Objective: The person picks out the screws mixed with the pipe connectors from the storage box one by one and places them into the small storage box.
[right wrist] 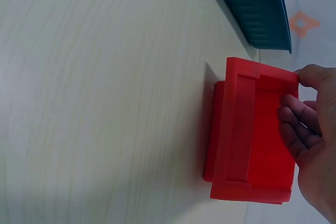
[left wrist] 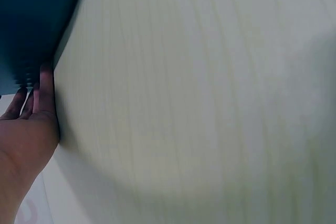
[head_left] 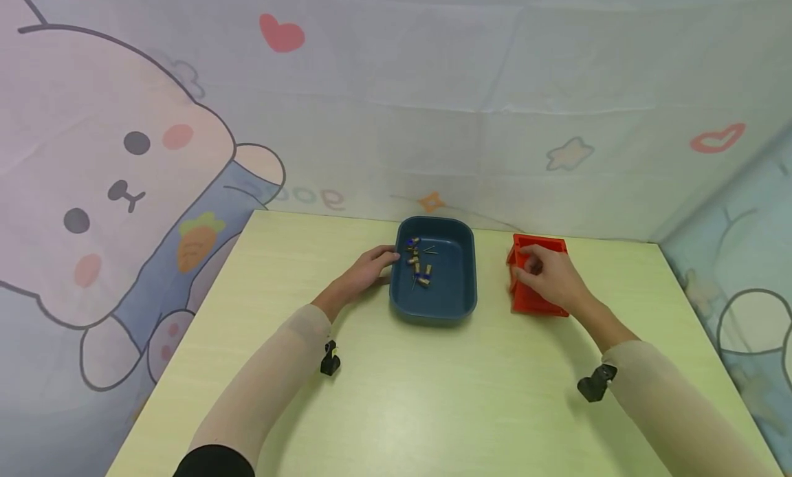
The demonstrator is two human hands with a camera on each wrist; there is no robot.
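Note:
A dark blue tray (head_left: 456,271) stands on the table, with several small brass-coloured pieces (head_left: 417,267) inside, some with blue parts, plus a few thin pins (head_left: 430,250). At its left side my left hand (head_left: 365,271) rests with extended fingers against the wall; the left wrist view shows those fingers (left wrist: 46,87) touching it. To the right, my right hand (head_left: 551,274) is over a red bin (head_left: 537,304). Its fingers (right wrist: 299,121) bend loosely over the bin's opening, apart from the thumb, which lies near the rim. Nothing shows between them.
Behind the pale wooden table (head_left: 396,394) hangs a printed cloth (head_left: 402,119), close to the tray and bin. A strip of table separates tray and bin. Black wrist cameras (head_left: 331,358) sit on both sleeves.

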